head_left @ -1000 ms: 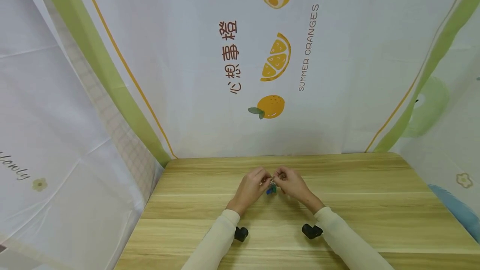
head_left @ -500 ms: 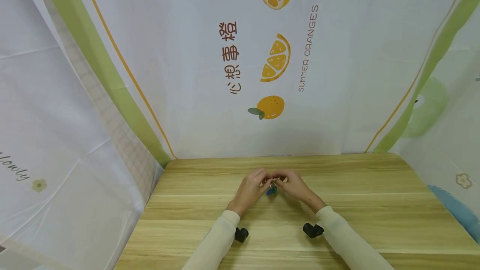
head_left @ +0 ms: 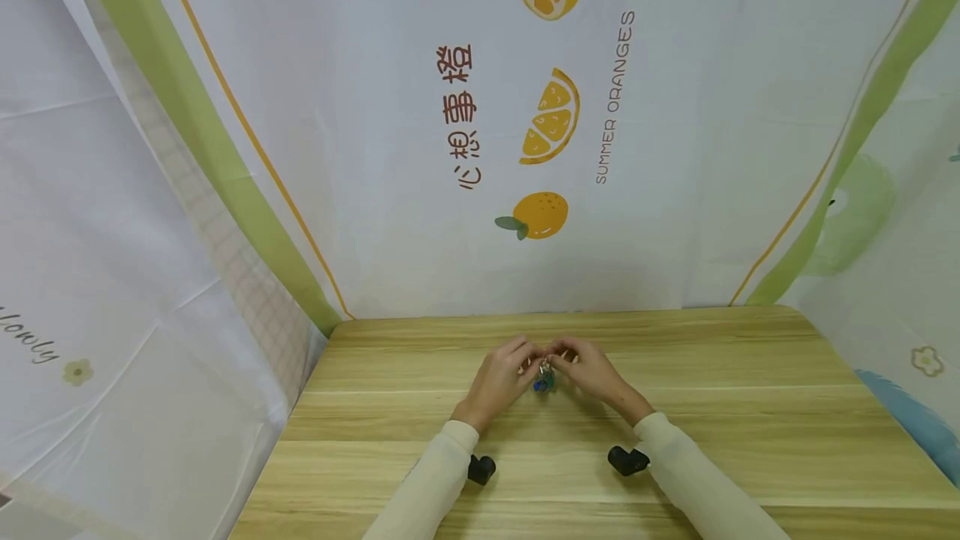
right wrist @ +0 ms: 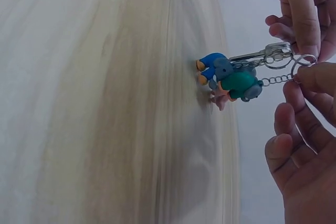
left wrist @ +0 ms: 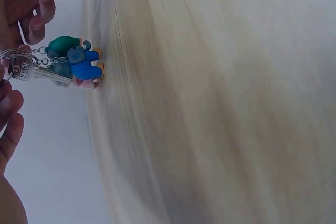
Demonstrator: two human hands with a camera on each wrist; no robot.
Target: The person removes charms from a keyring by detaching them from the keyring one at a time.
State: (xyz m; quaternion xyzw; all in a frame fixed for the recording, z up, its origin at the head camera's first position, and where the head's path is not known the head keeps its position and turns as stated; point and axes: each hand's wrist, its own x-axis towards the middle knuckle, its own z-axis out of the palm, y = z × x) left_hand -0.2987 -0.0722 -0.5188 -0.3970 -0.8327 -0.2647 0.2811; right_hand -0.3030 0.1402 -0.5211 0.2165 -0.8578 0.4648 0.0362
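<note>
Both hands meet above the far middle of the table. The left hand [head_left: 504, 377] pinches a metal key ring [right wrist: 295, 72] between thumb and fingers. Opposite it, the right hand [head_left: 588, 369] pinches the same ring area, with its fingertips close to the left hand's. From the ring hang silver keys [right wrist: 252, 56] and small figurine charms on short chains. One is a grey-headed figurine in blue [right wrist: 212, 61], and another a green one [right wrist: 237, 84]. A pinkish charm [right wrist: 219, 99] shows partly behind them. Fingers hide part of the ring.
The wood-grain table [head_left: 555, 473] runs back to a white cloth [head_left: 420, 257] printed with oranges. Cloth also hangs at the left and right sides. A black device [head_left: 482, 469] sits at the left wrist, another black device [head_left: 627, 461] at the right wrist.
The right fingers have shifted slightly at the ring, and the hanging charms have turned a little. The left hand has stayed nearly in place.
</note>
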